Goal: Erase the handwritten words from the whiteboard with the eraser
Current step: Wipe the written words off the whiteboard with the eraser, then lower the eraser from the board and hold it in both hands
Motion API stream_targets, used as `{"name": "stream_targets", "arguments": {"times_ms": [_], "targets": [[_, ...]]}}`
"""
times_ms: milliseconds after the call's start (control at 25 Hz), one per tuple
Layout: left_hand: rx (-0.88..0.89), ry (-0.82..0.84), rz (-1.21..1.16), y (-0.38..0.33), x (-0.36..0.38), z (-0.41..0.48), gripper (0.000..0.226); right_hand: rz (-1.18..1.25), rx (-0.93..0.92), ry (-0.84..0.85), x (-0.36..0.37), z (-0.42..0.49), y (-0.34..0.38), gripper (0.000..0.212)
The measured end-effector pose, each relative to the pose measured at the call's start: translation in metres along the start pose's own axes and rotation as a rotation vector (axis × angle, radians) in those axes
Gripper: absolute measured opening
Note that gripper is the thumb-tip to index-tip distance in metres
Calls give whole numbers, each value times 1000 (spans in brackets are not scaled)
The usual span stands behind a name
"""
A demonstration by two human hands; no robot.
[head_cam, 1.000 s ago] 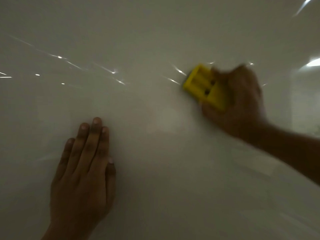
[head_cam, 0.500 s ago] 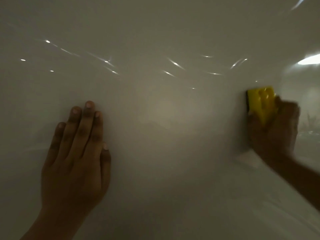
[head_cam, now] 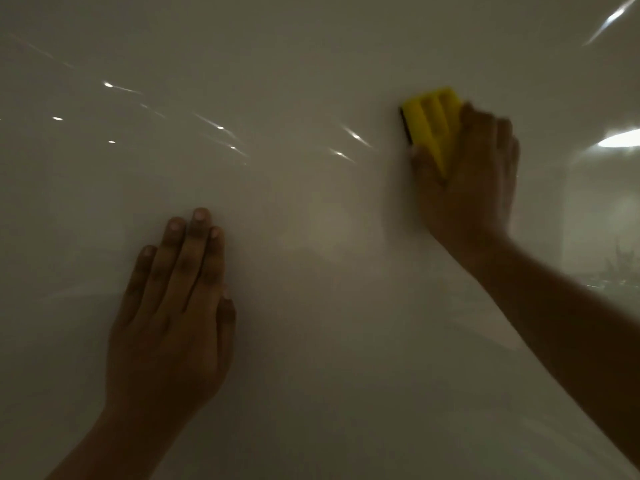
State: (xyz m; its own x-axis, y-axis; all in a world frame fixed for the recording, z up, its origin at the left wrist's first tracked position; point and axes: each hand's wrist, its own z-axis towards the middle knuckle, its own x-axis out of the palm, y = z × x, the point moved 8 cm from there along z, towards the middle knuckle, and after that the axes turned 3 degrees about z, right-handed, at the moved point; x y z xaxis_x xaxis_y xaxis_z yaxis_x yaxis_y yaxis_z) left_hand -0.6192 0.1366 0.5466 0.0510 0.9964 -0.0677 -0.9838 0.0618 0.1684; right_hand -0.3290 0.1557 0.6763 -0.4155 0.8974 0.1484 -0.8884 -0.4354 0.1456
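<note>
The right hand [head_cam: 474, 181] presses a yellow eraser [head_cam: 431, 121] flat against the whiteboard [head_cam: 311, 64], in the upper right of the view; its fingers [head_cam: 504, 143] are wrapped over the eraser's back and closed on it, the thumb at the lower left edge. The left hand [head_cam: 173, 306] lies flat on the board lower left, well apart from the eraser, fingers straight and together, gripping nothing. No handwriting can be made out on the board, only streaks of reflected light, though the picture is dim and the right hand is blurred, so faint marks could be missed. To wipe well, the dark felt face should stay fully flat on the surface with even pressure, strokes overlapping so no strip is skipped, and the braced left palm kept clear of the eraser's path to avoid smearing any ink left
</note>
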Motion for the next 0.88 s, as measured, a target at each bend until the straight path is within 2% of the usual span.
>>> {"name": "stream_targets", "arguments": {"times_ms": [120, 280, 400, 480, 560, 640, 760, 880], "targets": [[-3, 1, -1, 0, 1, -2, 57, -13, -237, 53, 26, 12, 58, 65], [-21, -6, -30, 1, -2, -1, 54, 99, -624, 274, 26, -96, 90, 55], [-84, 76, -112, 0, -5, -5, 56, 167, -780, 500, 11, -180, 82, 51], [-173, 139, -262, -6, -10, -18, 60, 241, -678, 606, 5, -195, 69, 49], [-204, 175, -439, -25, -24, -39, 58, 293, -491, 619, -7, -187, 58, 54], [-183, 253, -633, -60, -38, -63, 54, 280, -386, 616, -27, -191, 48, 58], [-286, 480, -899, -118, -39, -109, 66, 177, -375, 739, -69, -232, 30, 51], [-540, 814, -1106, -178, -17, -167, 83, 48, -286, 904, -123, -283, -4, 46]]}}
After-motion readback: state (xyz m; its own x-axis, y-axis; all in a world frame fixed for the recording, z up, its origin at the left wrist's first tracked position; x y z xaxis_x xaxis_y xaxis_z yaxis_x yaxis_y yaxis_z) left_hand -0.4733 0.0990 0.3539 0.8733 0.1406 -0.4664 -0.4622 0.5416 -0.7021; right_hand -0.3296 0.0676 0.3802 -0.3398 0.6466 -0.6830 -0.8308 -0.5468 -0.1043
